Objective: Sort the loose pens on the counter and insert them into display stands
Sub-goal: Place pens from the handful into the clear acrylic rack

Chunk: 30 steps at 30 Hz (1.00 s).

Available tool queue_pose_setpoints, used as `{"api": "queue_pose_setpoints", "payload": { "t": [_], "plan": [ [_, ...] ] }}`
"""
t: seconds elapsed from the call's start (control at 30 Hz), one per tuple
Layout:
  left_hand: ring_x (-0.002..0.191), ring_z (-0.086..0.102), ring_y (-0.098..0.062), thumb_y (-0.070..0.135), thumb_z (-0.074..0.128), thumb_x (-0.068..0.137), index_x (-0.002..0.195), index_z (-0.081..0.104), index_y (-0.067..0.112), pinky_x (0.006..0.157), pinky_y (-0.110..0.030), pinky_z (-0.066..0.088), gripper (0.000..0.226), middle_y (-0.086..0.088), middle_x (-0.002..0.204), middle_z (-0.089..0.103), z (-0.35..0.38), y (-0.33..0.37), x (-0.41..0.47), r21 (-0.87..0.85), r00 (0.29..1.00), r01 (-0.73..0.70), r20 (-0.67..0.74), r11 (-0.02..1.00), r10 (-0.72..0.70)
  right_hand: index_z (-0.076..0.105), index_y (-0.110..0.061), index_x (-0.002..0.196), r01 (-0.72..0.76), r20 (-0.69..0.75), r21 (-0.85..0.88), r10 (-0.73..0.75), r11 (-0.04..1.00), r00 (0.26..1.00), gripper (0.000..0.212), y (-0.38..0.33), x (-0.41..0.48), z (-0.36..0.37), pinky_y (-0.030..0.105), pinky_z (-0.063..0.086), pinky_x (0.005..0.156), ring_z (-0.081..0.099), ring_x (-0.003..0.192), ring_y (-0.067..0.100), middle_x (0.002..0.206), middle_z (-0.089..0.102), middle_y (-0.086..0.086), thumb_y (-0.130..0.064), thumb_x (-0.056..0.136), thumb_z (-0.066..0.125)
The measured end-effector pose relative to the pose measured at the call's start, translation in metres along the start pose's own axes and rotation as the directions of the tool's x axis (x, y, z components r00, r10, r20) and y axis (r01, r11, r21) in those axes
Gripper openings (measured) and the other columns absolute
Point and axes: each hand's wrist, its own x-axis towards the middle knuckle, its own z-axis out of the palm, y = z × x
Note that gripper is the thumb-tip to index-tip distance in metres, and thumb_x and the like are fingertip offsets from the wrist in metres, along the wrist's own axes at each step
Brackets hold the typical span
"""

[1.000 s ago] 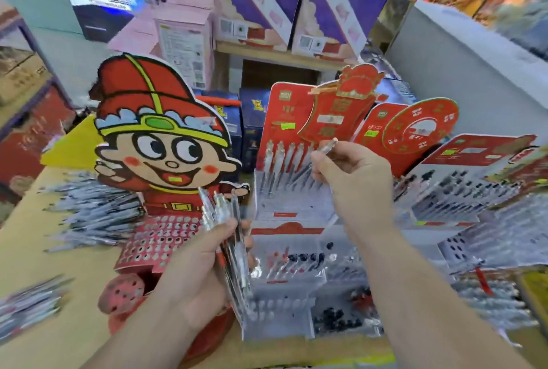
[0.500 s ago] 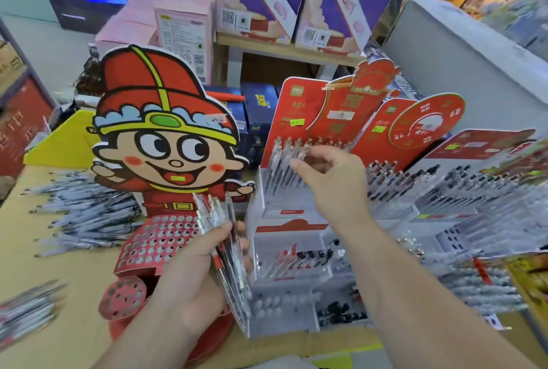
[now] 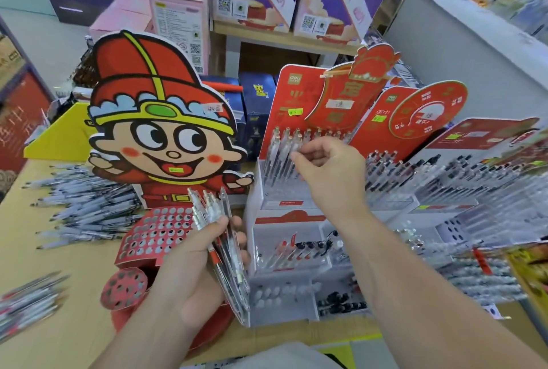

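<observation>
My left hand [image 3: 189,276] grips a bundle of clear pens [image 3: 221,238], tips pointing down, in front of the cartoon-figure stand [image 3: 154,137]. That stand's red perforated base [image 3: 148,235] shows several bare holes. My right hand [image 3: 332,179] is at the top tier of the red-and-white display stand [image 3: 284,205], thumb and forefinger pinching a clear pen [image 3: 292,149] that stands in the row of pens there. Loose pens [image 3: 83,208] lie heaped on the wooden counter [image 3: 59,324] to the left.
A second small pile of pens [image 3: 26,303] lies at the counter's left edge. More pen-filled stands [image 3: 444,182] crowd the right side. Blue boxes [image 3: 255,101] and a yellow tray [image 3: 65,137] sit behind; a grey partition [image 3: 462,51] rises at the back right.
My right hand has come down from in front of the red backboard and set its pen into the top row. The left hand has held still with its bundle.
</observation>
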Motion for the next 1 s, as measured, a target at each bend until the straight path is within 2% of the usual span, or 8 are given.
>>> {"api": "queue_pose_setpoints", "payload": {
  "t": [0.1,0.2,0.3,0.5,0.67,0.83,0.9,1.0],
  "plan": [
    [0.028,0.045,-0.008,0.020,0.040,0.105,0.070,0.056,0.015,0.030,-0.017,0.038,0.039,-0.001,0.038,0.048,-0.001,-0.006,-0.014,-0.189,0.998,0.006,0.063,0.982,0.006,0.068,-0.027,0.077,-0.005,-0.029,-0.029,0.004,1.000,1.000,0.015,0.002,0.001,0.001,0.032,0.059,0.066,0.065,0.065,0.005,0.069,0.067,-0.012,-0.018,0.086,0.077],
    [0.041,0.056,-0.013,0.027,0.063,0.076,0.073,0.070,0.007,0.040,-0.022,0.050,0.021,-0.005,0.056,0.058,-0.004,-0.013,-0.028,-0.396,0.987,0.001,0.149,0.918,0.063,0.068,-0.022,0.074,-0.017,-0.032,-0.038,0.016,0.999,0.999,0.015,0.003,-0.001,0.006,0.030,0.058,0.065,0.065,0.064,0.008,0.067,0.066,-0.011,-0.018,0.086,0.076],
    [0.044,0.057,-0.015,0.028,0.065,0.070,0.085,0.065,0.006,0.041,-0.023,0.051,0.027,-0.006,0.059,0.057,-0.003,-0.015,-0.026,-0.362,0.986,-0.014,0.147,0.932,0.072,0.067,-0.019,0.068,-0.017,-0.044,-0.083,0.013,0.996,0.999,0.019,0.002,-0.001,0.011,0.026,0.053,0.061,0.062,0.060,0.005,0.062,0.064,-0.011,-0.019,0.086,0.074],
    [0.045,0.056,-0.017,0.030,0.065,0.070,0.088,0.065,0.007,0.041,-0.024,0.051,0.029,-0.007,0.061,0.058,-0.001,-0.018,-0.029,-0.335,0.986,-0.011,0.150,0.942,0.065,0.068,-0.018,0.067,-0.052,-0.044,-0.104,0.048,0.993,0.998,0.019,0.000,0.000,0.014,0.013,0.044,0.052,0.060,0.062,0.004,0.060,0.062,-0.012,-0.020,0.085,0.073],
    [0.053,0.055,-0.019,0.027,0.068,0.071,0.091,0.066,0.006,0.043,-0.026,0.052,0.029,-0.008,0.069,0.057,-0.003,-0.020,-0.033,-0.333,0.978,-0.011,0.192,0.943,0.079,0.066,-0.019,0.070,-0.028,-0.029,-0.088,0.026,0.996,0.999,0.018,0.006,-0.003,0.009,0.020,0.050,0.058,0.061,0.060,0.006,0.062,0.063,-0.010,-0.021,0.087,0.074],
    [0.059,0.059,-0.019,0.024,0.074,0.074,0.112,0.066,0.005,0.050,-0.030,0.053,0.044,-0.008,0.077,0.062,-0.007,-0.026,-0.035,-0.303,0.973,-0.059,0.198,0.951,0.123,0.068,-0.024,0.080,-0.040,-0.021,-0.048,0.039,0.998,0.999,0.016,0.001,-0.015,-0.003,0.016,0.050,0.062,0.061,0.066,0.003,0.069,0.064,-0.013,-0.035,0.087,0.076],
    [0.061,0.061,-0.020,0.019,0.073,0.079,0.119,0.065,0.002,0.050,-0.031,0.053,0.045,-0.010,0.078,0.065,-0.008,-0.028,-0.039,-0.265,0.970,-0.119,0.173,0.957,0.169,0.068,-0.024,0.078,-0.072,0.044,0.028,0.071,0.997,0.997,0.017,-0.006,-0.028,-0.010,0.028,0.056,0.065,0.063,0.064,0.009,0.067,0.065,-0.008,-0.035,0.089,0.074],
    [0.063,0.063,-0.019,0.008,0.065,0.090,0.118,0.065,0.004,0.052,-0.031,0.052,0.029,-0.010,0.081,0.068,-0.006,-0.030,-0.047,-0.205,0.956,-0.195,0.179,0.959,0.233,0.071,-0.020,0.076,-0.225,0.345,0.104,0.177,0.969,0.922,0.019,-0.019,-0.049,-0.013,0.039,0.060,0.062,0.067,0.063,0.019,0.068,0.068,0.003,-0.034,0.088,0.075]
  ]
}}
